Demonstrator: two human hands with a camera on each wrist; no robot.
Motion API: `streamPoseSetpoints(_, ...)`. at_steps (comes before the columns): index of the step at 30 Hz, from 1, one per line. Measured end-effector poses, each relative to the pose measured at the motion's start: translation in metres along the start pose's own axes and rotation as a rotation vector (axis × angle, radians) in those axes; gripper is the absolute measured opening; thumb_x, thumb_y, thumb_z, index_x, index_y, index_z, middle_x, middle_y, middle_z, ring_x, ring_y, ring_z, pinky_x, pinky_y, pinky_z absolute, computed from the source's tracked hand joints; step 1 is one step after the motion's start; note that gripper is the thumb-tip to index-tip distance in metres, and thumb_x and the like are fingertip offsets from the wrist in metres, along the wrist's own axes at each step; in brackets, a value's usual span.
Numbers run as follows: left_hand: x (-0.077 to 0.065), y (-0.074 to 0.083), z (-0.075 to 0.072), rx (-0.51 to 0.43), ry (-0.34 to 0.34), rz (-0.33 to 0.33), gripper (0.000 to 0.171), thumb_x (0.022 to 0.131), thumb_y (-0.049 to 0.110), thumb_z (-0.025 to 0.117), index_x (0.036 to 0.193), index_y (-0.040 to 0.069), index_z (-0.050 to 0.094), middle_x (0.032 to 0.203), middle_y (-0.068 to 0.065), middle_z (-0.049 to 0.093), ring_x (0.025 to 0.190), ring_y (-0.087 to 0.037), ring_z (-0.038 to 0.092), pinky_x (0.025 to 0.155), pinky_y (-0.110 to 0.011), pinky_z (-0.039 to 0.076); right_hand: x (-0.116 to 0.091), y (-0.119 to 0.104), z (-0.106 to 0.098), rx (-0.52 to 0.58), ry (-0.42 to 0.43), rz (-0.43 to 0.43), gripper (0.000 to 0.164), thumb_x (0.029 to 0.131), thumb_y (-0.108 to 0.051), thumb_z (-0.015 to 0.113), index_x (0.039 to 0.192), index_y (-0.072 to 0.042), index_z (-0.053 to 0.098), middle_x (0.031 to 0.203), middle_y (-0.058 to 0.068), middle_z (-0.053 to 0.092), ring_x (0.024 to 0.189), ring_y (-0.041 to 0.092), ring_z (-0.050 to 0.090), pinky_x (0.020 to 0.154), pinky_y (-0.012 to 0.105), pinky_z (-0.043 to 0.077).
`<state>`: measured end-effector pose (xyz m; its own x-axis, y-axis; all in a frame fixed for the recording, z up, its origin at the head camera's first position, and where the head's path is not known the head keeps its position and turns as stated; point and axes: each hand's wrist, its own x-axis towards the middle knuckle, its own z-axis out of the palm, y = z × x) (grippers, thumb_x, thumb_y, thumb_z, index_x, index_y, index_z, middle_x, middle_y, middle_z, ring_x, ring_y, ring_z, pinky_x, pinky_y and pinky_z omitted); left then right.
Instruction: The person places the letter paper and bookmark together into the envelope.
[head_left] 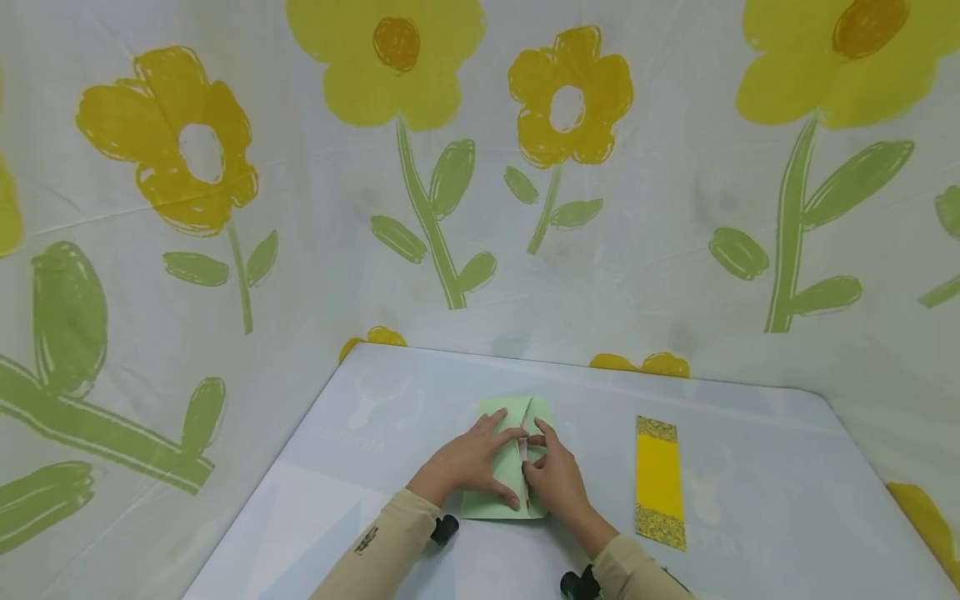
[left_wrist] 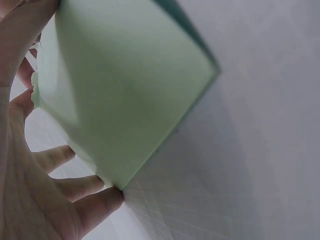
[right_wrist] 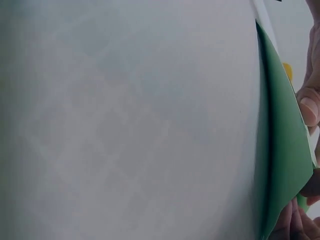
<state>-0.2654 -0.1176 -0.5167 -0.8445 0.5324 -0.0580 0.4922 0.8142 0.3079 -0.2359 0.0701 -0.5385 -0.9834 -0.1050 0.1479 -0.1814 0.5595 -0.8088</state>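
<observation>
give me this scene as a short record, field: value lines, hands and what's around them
left hand: fingers spread over the green paper, touching it
right hand: fingers bent, appearing to pinch the paper's right-hand part
green paper: folded, with a lengthwise gap showing a paler layer
yellow strip: lying on the table to the right, apart from the paper, patterned at both ends
table: pale, lightly printed
backdrop: white cloth with yellow flowers and green leaves
sleeves: beige
</observation>
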Motion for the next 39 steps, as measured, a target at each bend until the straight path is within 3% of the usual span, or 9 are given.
streamPoseSetpoints(22,-0.001,0.001,-0.001,-0.005,-0.006,-0.005,0.108,0.058,0.075,0.084,0.151,0.042,0.041,0.168,-0.008,0.020,0.150,-0.042,0.027,0.103,-0.057,0.047,-0.003,0.003,-0.001,-0.013,0.018,-0.005,0.070,0.088,-0.001,0.073,0.149,0.002,0.040,0.127,0.018,0.066,0.077,0.013,0.067,0.059,0.025,0.053)
streamPoseSetpoints(39,-0.001,0.000,-0.002,-0.005,0.003,0.008,0.109,0.057,0.076,0.084,0.152,0.039,0.042,0.167,-0.012,0.021,0.148,-0.043,0.029,0.102,-0.057,0.048,-0.005,0.009,-0.015,-0.038,0.071,0.014,0.069,0.088,-0.004,0.074,0.149,0.000,0.041,0.125,0.016,0.067,0.076,0.012,0.065,0.061,0.025,0.053)
